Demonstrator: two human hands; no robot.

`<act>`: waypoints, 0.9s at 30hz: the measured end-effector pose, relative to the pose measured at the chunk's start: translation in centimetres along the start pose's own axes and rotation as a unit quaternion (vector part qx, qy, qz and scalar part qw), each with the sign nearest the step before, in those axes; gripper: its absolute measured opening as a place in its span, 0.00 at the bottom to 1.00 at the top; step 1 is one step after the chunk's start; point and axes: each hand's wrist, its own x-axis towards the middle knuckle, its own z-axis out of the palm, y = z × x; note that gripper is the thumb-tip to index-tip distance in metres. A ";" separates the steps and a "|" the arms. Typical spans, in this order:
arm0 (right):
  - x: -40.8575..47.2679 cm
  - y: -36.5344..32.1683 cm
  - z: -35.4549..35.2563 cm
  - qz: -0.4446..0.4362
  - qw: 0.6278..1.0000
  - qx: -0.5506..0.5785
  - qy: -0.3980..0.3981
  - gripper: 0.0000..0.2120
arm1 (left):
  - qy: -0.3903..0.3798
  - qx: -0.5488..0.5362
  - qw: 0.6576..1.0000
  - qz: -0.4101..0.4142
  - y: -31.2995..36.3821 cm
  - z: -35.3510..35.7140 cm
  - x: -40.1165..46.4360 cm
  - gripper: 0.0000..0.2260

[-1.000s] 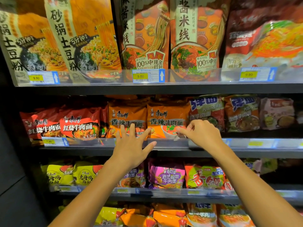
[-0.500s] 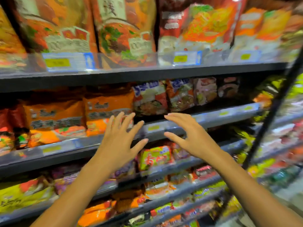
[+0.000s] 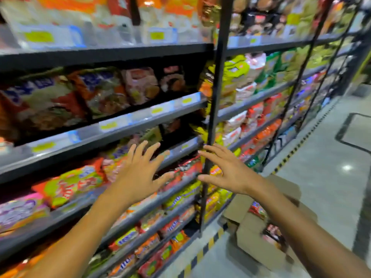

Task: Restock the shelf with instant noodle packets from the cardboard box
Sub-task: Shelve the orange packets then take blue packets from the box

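Note:
My left hand [image 3: 138,173] hovers in front of the shelf [image 3: 112,133] with fingers spread and nothing in it. My right hand [image 3: 228,171] is beside it, also spread and empty, in front of the black upright post [image 3: 212,109]. The open cardboard box [image 3: 257,233] stands on the floor at lower right, under my right forearm, with red instant noodle packets [image 3: 257,209] showing inside. Rows of noodle packets [image 3: 76,181] fill the shelf tiers; the picture is blurred by motion.
A second shelf bay [image 3: 267,93] full of packets runs away to the right. The grey aisle floor [image 3: 329,161] lies on the right, with a yellow-black stripe [image 3: 202,251] along the shelf base. Price tags [image 3: 112,125] line the shelf edges.
The view has swung right and down, bringing the cardboard box and the aisle floor into sight. Both hands have come away from the orange packets and stay spread and empty.

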 end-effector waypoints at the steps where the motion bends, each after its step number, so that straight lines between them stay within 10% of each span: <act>1: -1.9 2.3 -0.6 0.009 1.000 -0.003 -0.001 0.42 | -0.012 -0.004 1.000 0.010 2.6 0.8 1.2 0.38; 14: -25.5 29.0 -9.0 0.214 0.975 -0.050 -0.015 0.40 | -0.100 -0.099 0.977 0.159 34.1 12.2 15.4 0.46; 27: -29.3 46.8 -8.8 0.315 0.948 -0.003 -0.036 0.37 | -0.193 -0.116 0.957 0.184 47.1 23.0 28.9 0.43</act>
